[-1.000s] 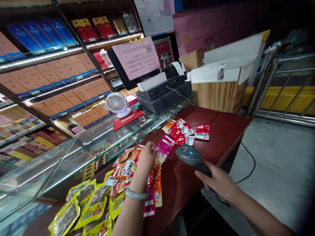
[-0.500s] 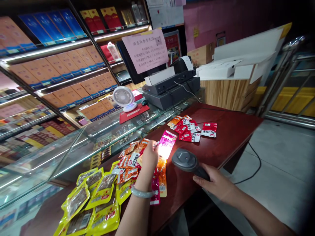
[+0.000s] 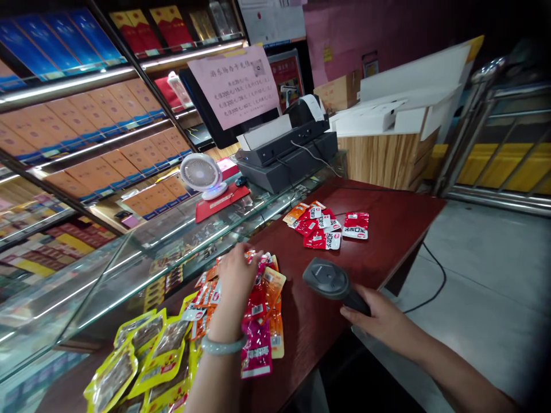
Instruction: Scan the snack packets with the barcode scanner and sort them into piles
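Observation:
My right hand [image 3: 376,310] is wrapped around the handle of a dark grey barcode scanner [image 3: 327,279], held above the wooden counter [image 3: 318,327]. My left hand [image 3: 238,272], with a pale bangle at its wrist, is over a pile of small red and orange snack packets [image 3: 210,295]. Its thumb stands apart from the fingers, whose tips are partly hidden. By the thumb, pink packaging shows at the pile's edge. A magenta packet [image 3: 257,351] and an orange packet [image 3: 274,287] lie right of that hand. Larger yellow packets [image 3: 161,361] of brown food overlap at the lower left.
A second group of red and white packets [image 3: 321,226] lies farther back, with one red packet [image 3: 356,225] apart. Glass display cases [image 3: 129,258] border the counter's left. Behind stand a white fan [image 3: 200,172], a dark cash register [image 3: 286,163] and a monitor bearing a pink sign [image 3: 236,86].
My left hand has moved left and down to the pile; the pink packet it held upright in the scanner's light is no longer raised. The bright light is gone. The view has shifted slightly right.

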Tool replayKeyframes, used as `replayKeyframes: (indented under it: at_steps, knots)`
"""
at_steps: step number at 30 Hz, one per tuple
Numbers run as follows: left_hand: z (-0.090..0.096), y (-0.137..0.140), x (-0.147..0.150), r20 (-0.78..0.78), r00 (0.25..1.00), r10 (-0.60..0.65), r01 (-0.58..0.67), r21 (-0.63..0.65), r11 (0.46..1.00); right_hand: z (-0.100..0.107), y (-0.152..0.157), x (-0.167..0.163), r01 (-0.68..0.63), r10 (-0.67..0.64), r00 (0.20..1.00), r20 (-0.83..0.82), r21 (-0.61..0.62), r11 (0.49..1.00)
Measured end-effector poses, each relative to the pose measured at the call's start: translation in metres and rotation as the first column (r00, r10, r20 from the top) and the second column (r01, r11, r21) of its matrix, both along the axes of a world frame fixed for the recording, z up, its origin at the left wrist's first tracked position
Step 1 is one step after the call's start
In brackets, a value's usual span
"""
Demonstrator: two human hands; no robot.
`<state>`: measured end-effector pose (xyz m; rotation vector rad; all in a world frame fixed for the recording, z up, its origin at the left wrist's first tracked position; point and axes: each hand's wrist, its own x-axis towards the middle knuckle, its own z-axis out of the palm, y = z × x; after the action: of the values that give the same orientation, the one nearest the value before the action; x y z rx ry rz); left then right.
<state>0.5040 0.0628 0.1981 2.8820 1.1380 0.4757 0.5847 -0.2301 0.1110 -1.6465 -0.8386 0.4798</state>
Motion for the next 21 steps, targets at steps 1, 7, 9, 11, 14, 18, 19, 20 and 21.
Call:
replayKeyframes:
  at_steps: [1, 7, 9, 11, 14, 18, 19, 20, 21]
  knots:
    - [-0.005, -0.009, 0.013, 0.002, 0.997, -0.082, 0.082, -0.040, 0.996, 0.000, -0.002, 0.001, 0.008, -0.008, 1.000, -0.002, -0.009, 1.000]
    - [-0.039, -0.071, 0.091, -0.065, 0.875, -0.479, 0.470, -0.118, 0.875, 0.004, -0.016, 0.005, 0.057, -0.057, 0.998, -0.003, -0.047, 0.997]
    - [-0.049, -0.087, 0.106, -0.107, 0.784, -0.611, 0.596, -0.141, 0.790, 0.004, -0.022, 0.007, 0.068, -0.068, 0.998, 0.000, -0.046, 0.997]
    - [-0.056, -0.096, 0.114, -0.150, 0.687, -0.711, 0.691, -0.169, 0.703, 0.004, -0.027, 0.009, 0.082, -0.082, 0.997, 0.009, -0.047, 0.995]
    - [-0.060, -0.099, 0.113, -0.187, 0.587, -0.788, 0.760, -0.208, 0.616, 0.002, -0.033, 0.011, 0.098, -0.097, 0.995, 0.020, -0.054, 0.994]
    - [-0.055, -0.094, 0.090, -0.117, 0.507, -0.854, 0.816, -0.255, 0.519, 0.001, -0.035, 0.011, 0.119, -0.118, 0.993, 0.017, -0.058, 0.991]
    - [-0.053, -0.092, 0.081, -0.086, 0.504, -0.859, 0.822, -0.257, 0.508, 0.002, -0.035, 0.011, 0.123, -0.122, 0.992, 0.015, -0.056, 0.991]
    - [-0.051, -0.091, 0.072, -0.057, 0.511, -0.858, 0.822, -0.261, 0.507, 0.002, -0.035, 0.011, 0.123, -0.123, 0.992, 0.011, -0.052, 0.991]
    - [-0.050, -0.089, 0.063, -0.038, 0.525, -0.850, 0.814, -0.270, 0.515, 0.002, -0.035, 0.010, 0.118, -0.118, 0.993, 0.007, -0.047, 0.992]
